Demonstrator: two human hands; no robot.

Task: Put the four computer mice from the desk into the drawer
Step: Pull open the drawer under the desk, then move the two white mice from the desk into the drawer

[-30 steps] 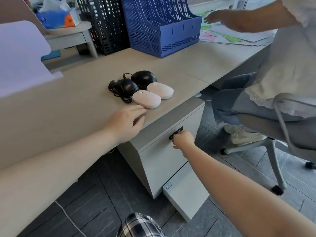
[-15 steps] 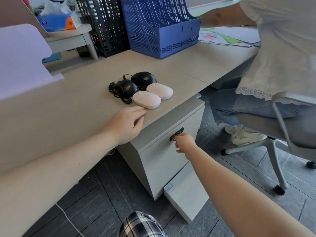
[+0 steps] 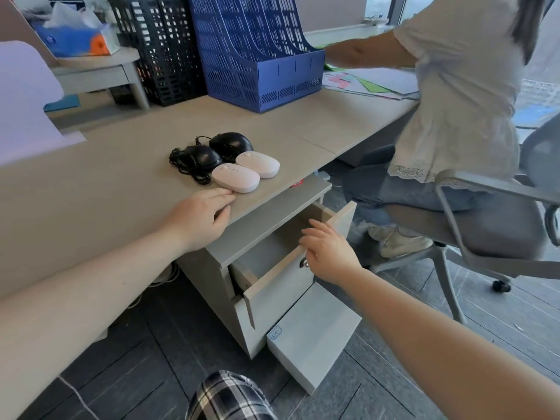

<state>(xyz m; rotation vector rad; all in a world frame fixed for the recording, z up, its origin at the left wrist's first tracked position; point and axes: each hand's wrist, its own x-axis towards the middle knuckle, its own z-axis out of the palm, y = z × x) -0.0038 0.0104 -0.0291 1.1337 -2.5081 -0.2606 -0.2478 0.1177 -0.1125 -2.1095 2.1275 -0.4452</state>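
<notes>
Two white mice [image 3: 235,177] [image 3: 258,164] and two black wired mice [image 3: 203,157] [image 3: 231,142] lie together near the desk's front edge. My left hand [image 3: 202,216] rests flat on the desk edge, fingertips just short of the nearer white mouse. Below, the top drawer [image 3: 281,283] of the grey cabinet stands pulled out, its inside bare as far as I can see. My right hand [image 3: 328,253] hovers over the drawer front's top edge, fingers spread, holding nothing.
A blue file rack [image 3: 257,50] and a black one [image 3: 157,47] stand at the desk's back. A person on a swivel chair [image 3: 472,219] sits close on the right. A lower cabinet panel [image 3: 315,334] juts out onto the floor.
The drawer has come out from shut to open. My right hand has left the handle and now sits above the drawer front. My left hand stayed put.
</notes>
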